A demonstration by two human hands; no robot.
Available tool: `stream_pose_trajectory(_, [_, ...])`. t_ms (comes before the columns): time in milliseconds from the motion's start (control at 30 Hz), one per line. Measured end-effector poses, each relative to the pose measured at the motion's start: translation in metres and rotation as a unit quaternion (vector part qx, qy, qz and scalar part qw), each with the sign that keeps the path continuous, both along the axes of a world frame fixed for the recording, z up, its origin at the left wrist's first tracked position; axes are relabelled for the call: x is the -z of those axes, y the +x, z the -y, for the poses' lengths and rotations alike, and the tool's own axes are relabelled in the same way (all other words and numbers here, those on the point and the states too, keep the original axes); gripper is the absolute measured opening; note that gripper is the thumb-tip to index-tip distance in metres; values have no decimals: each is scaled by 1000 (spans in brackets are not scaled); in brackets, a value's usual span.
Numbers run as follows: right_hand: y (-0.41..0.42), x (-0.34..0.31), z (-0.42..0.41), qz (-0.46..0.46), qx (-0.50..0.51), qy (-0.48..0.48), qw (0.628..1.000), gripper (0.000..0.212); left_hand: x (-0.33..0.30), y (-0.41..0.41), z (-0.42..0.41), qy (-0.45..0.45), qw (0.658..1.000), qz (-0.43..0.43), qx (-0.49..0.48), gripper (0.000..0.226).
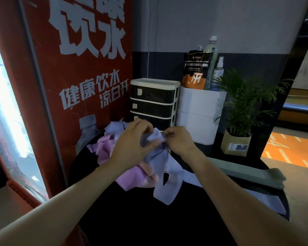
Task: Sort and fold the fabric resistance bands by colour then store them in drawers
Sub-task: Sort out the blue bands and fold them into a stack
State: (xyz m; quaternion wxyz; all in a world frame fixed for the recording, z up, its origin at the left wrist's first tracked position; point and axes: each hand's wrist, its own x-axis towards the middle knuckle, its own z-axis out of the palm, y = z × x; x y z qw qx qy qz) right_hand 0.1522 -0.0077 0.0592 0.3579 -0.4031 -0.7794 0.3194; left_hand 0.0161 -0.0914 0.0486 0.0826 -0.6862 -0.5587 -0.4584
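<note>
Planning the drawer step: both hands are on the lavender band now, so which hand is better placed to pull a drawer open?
Probably the right hand: the drawer unit stands just beyond it. The left hand could keep its grip on the lavender band over the pile.

A light blue band [156, 157] is showing beside pink bands [103, 150] on the black desk [132, 219], near dark drawers [154, 102] in a cream frame.
</note>
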Motion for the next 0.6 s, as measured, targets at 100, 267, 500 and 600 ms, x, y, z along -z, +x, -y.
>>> stream_pose_trajectory(100, [3,3,-1,-23,-5,-17,1000,11,3,-5,-5,-68,997,-45,5,58])
stream_pose_trajectory(267, [11,5,1,-30,-34,-9,999,12,7,-7,-11,-69,995,-49,-48,43])
stream_pose_trajectory(500, [16,15,3,129,0,60,990,31,-3,-12,-14,-60,993,-37,-94,34])
stream_pose_trajectory(600, [16,17,3,188,51,46,980,38,-5,-22,-16,-22,991,31,-126,18])
